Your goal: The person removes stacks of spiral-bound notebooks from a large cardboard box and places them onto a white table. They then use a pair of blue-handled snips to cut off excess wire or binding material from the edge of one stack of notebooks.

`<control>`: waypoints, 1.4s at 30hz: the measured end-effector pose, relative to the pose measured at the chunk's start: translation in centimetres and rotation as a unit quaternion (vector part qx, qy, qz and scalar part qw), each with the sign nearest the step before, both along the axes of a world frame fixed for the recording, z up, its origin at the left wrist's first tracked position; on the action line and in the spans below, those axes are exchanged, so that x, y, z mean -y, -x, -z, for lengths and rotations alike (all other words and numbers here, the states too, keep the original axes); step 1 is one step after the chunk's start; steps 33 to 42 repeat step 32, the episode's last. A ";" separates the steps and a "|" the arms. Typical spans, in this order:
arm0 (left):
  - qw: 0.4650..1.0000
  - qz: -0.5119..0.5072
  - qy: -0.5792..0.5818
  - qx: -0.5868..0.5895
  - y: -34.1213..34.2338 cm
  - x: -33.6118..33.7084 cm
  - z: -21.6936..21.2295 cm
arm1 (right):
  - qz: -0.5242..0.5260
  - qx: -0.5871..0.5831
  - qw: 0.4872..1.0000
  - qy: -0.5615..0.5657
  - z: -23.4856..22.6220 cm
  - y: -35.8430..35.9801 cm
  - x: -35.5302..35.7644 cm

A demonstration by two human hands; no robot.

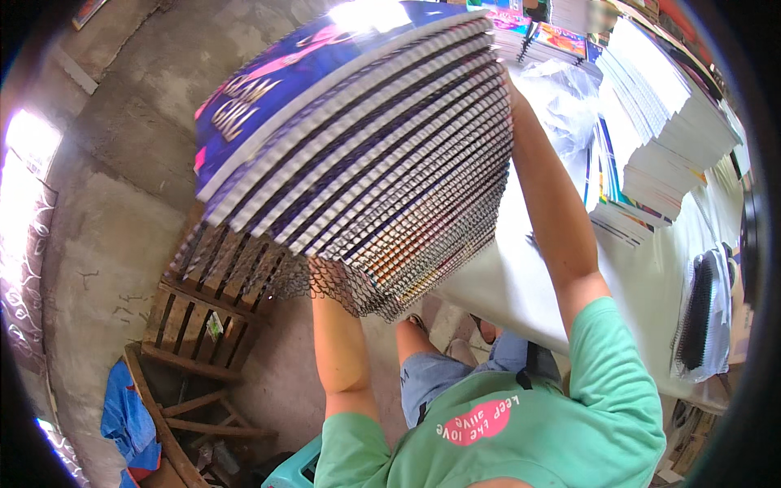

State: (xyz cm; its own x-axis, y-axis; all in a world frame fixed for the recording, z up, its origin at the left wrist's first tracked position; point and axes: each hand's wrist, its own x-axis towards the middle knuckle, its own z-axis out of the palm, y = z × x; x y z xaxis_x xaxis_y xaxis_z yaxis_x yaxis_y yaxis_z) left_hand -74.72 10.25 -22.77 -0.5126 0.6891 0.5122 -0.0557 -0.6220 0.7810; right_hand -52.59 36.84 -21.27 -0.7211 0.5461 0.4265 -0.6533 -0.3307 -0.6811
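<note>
A thick stack of spiral-bound notebooks (366, 154) is raised in front of me, tilted, with its wire-bound edges toward me. Its top cover is blue and purple with pink shapes. My left hand (325, 267) bears the stack from below, near its lower left end; the fingers are hidden beneath the notebooks and wire coils. On the far right side of the stack, my right hand (512, 88) holds its edge, with most of the fingers out of sight behind it. Both arms are stretched out, and the stack hangs between them, left of the white table.
The white table (521, 301) on the right bears a tall pile of white-paged books (679, 154), clear plastic wrap (561, 102) and more colourful notebooks (561, 41). Black binding coils in plastic (698, 313) hang by its edge. A wooden chair (195, 370) stands at left, near a concrete wall (114, 236).
</note>
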 end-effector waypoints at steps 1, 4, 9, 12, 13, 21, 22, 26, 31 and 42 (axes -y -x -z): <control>1.000 -0.005 0.000 0.004 0.1 0.3 0.2 | -0.004 -0.011 1.000 -0.012 -0.9 0.4 0.4; 0.999 -0.039 -0.002 0.017 1.4 1.7 0.3 | 0.050 0.001 0.996 -0.076 -6.3 0.1 10.3; 0.996 -0.038 -0.053 0.060 3.7 1.4 -5.0 | 0.283 0.123 0.948 -0.075 -5.2 -1.7 10.9; 0.996 -0.014 -0.060 0.070 3.9 1.6 -6.3 | 0.299 0.089 0.939 -0.141 -4.5 -2.7 12.0; 0.998 -0.006 -0.046 0.051 2.8 1.3 -5.0 | 0.246 0.096 0.963 -0.057 -4.2 -2.4 12.4; 0.995 -0.014 -0.024 0.099 0.9 1.3 -3.3 | 0.306 0.069 0.939 -0.142 3.0 -3.5 9.9; 0.995 -0.014 -0.012 0.094 0.2 1.2 -1.7 | 0.384 0.140 0.890 -0.203 4.7 -2.8 10.0; 0.994 -0.041 0.026 0.098 -1.9 2.2 2.1 | 0.230 0.071 0.971 0.013 3.5 -1.0 13.3; 0.983 -0.040 0.032 0.178 1.0 6.3 5.8 | 0.500 0.344 0.789 -0.091 3.3 -7.9 17.5; 0.983 -0.037 0.034 0.179 0.9 6.5 6.1 | 0.525 0.434 0.719 -0.137 6.3 -11.0 16.7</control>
